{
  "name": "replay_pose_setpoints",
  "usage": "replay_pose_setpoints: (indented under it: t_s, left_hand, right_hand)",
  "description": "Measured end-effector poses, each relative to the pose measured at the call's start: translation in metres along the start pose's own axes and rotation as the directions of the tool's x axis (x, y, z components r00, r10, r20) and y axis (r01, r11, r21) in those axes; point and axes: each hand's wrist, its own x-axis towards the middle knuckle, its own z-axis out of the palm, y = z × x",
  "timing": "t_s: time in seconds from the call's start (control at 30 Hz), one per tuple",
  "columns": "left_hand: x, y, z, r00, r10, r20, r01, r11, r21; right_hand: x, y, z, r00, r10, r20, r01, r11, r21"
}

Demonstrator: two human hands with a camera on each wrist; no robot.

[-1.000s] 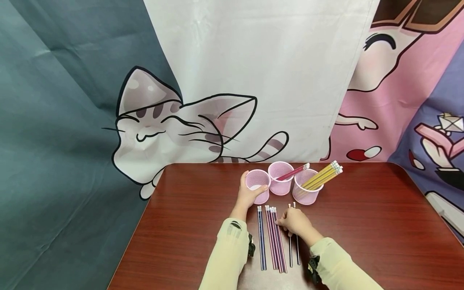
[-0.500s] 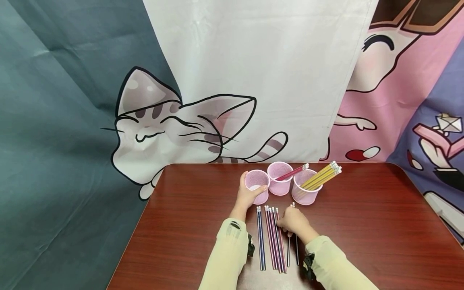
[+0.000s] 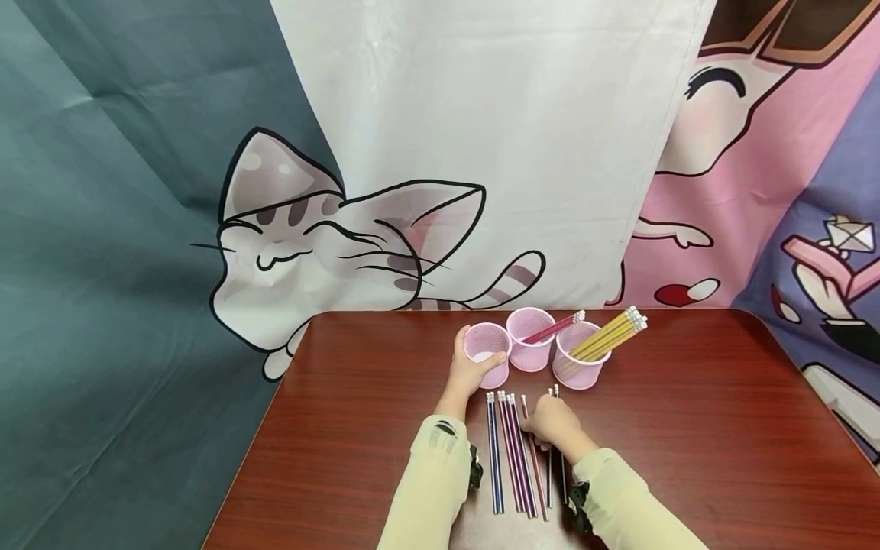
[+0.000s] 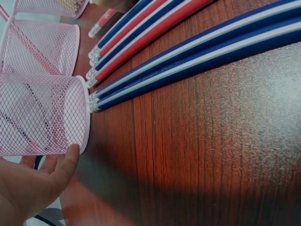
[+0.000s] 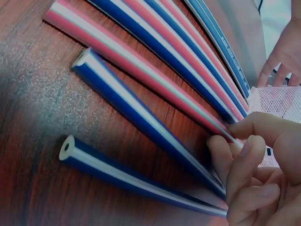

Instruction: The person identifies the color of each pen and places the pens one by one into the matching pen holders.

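Observation:
My left hand (image 3: pixel 470 374) grips the left pink mesh pen cup (image 3: pixel 488 340), thumb at the rim; white shows inside. My right hand (image 3: pixel 555 422) pinches a red-and-white striped pencil (image 5: pixel 141 70) near its eraser end. That pencil lies on the table, apart from the bunch of red and blue striped pencils (image 3: pixel 517 458) on its left. Under and beside the right hand are two blue-and-white pencils (image 5: pixel 146 117), partly hidden by it in the head view. Two more blue pencils (image 4: pixel 188 66) lie farthest left, erasers toward the left cup.
A middle mesh cup (image 3: pixel 531 357) holds red pencils (image 3: pixel 548 330), and a right mesh cup (image 3: pixel 576 376) holds several yellow pencils (image 3: pixel 608 338). All stand near the back of the brown wooden table (image 3: pixel 722 428). Behind it hangs a printed cloth (image 3: pixel 536 153).
One red pencil has come apart from the bunch, which has shifted slightly left. My right hand has moved slightly left and down. The left hand stays on the cup.

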Motion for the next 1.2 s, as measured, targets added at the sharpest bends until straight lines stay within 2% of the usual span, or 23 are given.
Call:
replay_pose_setpoints:
  t_s: [0.27,0.53,0.7,0.83,0.97,1.2]
  left_hand:
    - [-0.001,0.0,-0.001,1.0,-0.001,-0.005,0.001,1.0,0.002]
    - [0.0,0.0,-0.002,1.0,-0.012,-0.005,0.012,1.0,-0.002]
    - [0.0,0.0,-0.002,1.0,-0.009,-0.003,0.009,1.0,0.006]
    - [0.0,0.0,-0.002,1.0,-0.01,-0.004,0.01,1.0,0.008]
    - [0.001,-0.001,-0.002,1.0,-0.016,-0.007,0.016,1.0,0.012]
    - [0.001,-0.001,0.0,1.0,-0.01,-0.001,0.01,1.0,0.005]
  right_hand:
    - [0.003,-0.004,-0.011,0.999,-0.011,-0.05,0.013,0.999,0.043]
    - [0.003,-0.016,-0.03,0.995,-0.079,-0.061,0.086,0.989,0.122]
    - [0.002,-0.024,-0.047,0.988,-0.094,-0.12,0.113,0.98,0.161]
    - [0.003,-0.033,-0.066,0.97,-0.133,-0.201,0.176,0.961,0.211]
    - [0.004,-0.038,-0.085,0.938,-0.178,-0.297,0.242,0.95,0.196]
    - [0.001,-0.045,-0.134,0.911,-0.223,-0.347,0.277,0.954,0.114]
